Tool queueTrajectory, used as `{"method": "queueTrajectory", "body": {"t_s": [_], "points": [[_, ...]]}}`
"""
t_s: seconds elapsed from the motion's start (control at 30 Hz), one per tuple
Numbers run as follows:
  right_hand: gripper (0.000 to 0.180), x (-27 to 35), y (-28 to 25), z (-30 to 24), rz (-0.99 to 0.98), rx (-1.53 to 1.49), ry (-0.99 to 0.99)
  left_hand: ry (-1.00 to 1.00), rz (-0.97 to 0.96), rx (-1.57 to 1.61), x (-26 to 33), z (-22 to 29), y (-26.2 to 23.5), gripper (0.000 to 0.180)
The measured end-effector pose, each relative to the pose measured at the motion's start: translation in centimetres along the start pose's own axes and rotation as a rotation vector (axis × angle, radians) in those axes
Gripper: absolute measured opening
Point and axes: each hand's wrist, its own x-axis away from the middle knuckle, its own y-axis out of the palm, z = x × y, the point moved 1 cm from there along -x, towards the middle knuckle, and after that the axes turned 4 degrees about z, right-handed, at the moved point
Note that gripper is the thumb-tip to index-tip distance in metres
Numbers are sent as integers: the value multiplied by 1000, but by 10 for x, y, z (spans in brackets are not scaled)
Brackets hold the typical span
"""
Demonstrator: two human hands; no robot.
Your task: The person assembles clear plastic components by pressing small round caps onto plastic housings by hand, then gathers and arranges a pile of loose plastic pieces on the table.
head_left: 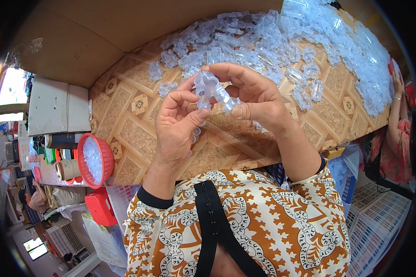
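Both my hands are raised over the middle of the table [129, 147]. My left hand [175, 122] pinches a clear plastic piece [202, 90] between thumb and fingers. My right hand [259, 97] curls round a second clear plastic tube-like part [222, 94] with a ring-shaped end, its thumb pressing on the lower end. The two parts meet or overlap, and I cannot tell whether they are joined. A few small clear round pieces [196, 134] lie on the table beside my left hand.
A large heap of clear plastic parts [259, 41] spreads along the back and far right. A red plastic basket [110, 159] with clear pieces stands at the left edge. Cardboard [78, 37] walls the back left. Another person's arm [395, 101] is at the right. White crates [379, 207] stand below.
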Motion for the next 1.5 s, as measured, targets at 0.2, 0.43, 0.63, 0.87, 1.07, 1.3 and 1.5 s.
{"method": "queueTrajectory", "body": {"t_s": [0.2, 0.43, 0.63, 0.87, 1.07, 1.3, 1.5], "points": [[76, 1, -5, 10, 88, 47, -143, 20, -24, 7, 3, 3, -1, 24], [73, 2, 10, 9, 54, -111, -30, 18, 70, 96, 1, 3, -3, 29], [77, 0, 7, 1, -16, -231, 5, -175, 39, 177, 2, 7, -4, 31], [83, 1, 5, 5, -65, -234, 122, -234, 26, 171, 18, 17, 6, 34], [77, 0, 11, 16, -148, -117, 97, 23, 48, -107, 32, 8, -3, 37], [76, 1, 23, 20, -147, -19, 64, 87, 98, -302, 51, 18, -21, 42], [76, 14, 49, 31, -104, 258, -85, 249, 13, -317, 69, 29, -20, 47]]}}
